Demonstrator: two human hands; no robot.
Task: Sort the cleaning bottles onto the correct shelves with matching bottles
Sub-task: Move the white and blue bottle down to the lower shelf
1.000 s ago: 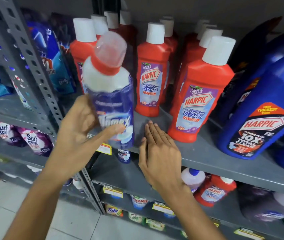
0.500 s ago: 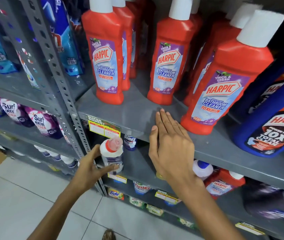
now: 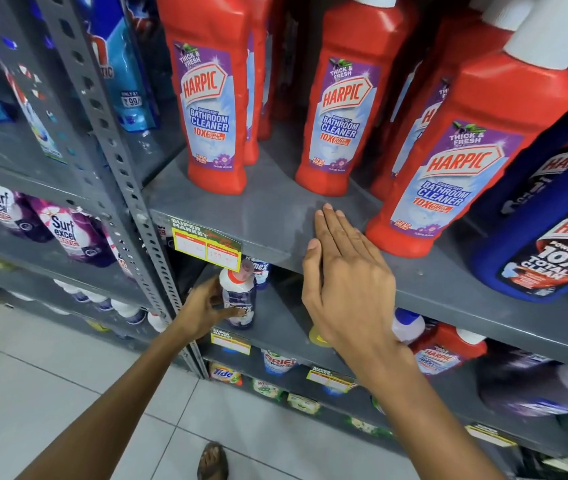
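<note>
A grey shelf [image 3: 268, 223] has bare room along its front edge between red Harpic "Bathroom Cleaner" bottles [image 3: 213, 98]. The right hand [image 3: 348, 285] rests there flat, fingers together. Below, the left hand [image 3: 206, 310] grips a small white-and-blue bottle [image 3: 239, 299] at the lower shelf's [image 3: 286, 327] edge.

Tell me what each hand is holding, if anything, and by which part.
The left hand holds the Domex bottle by its body, below the red collar. The right hand holds nothing; it lies flat on the shelf edge.
</note>
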